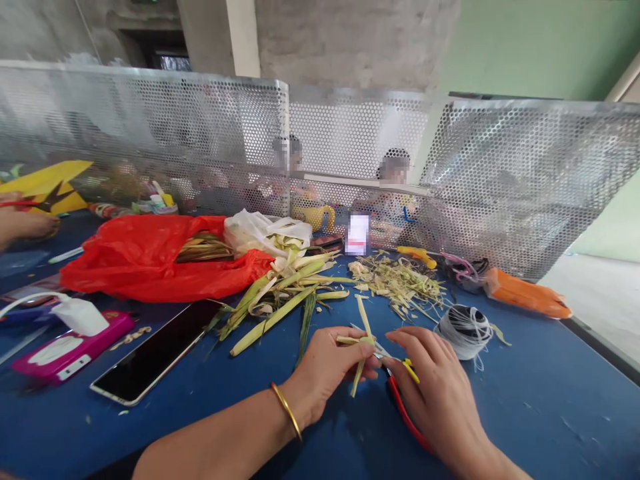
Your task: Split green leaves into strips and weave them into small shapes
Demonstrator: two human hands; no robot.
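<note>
My left hand (333, 360) pinches pale green corn husk strips (364, 320) that cross each other at the fingertips. A gold bangle (286, 410) circles the left wrist. To its right, my right hand (440, 387) has thumb and forefinger apart, curved over a pair of scissors with red and yellow handles (404, 413). The scissor blades point toward the left hand and are partly hidden by it; whether the right hand touches the handles is hard to see. Beyond both hands lie loose corn husks (287, 313) and a heap of husk scraps (400, 280).
A ball of grey cord (465, 331) sits right of my right hand. On the left are a black-screened phone (155, 353), a pink power strip (75, 347) and a red plastic bag (130, 260). Another person's hand (25, 223) works at far left. A perforated metal screen (350, 127) stands behind.
</note>
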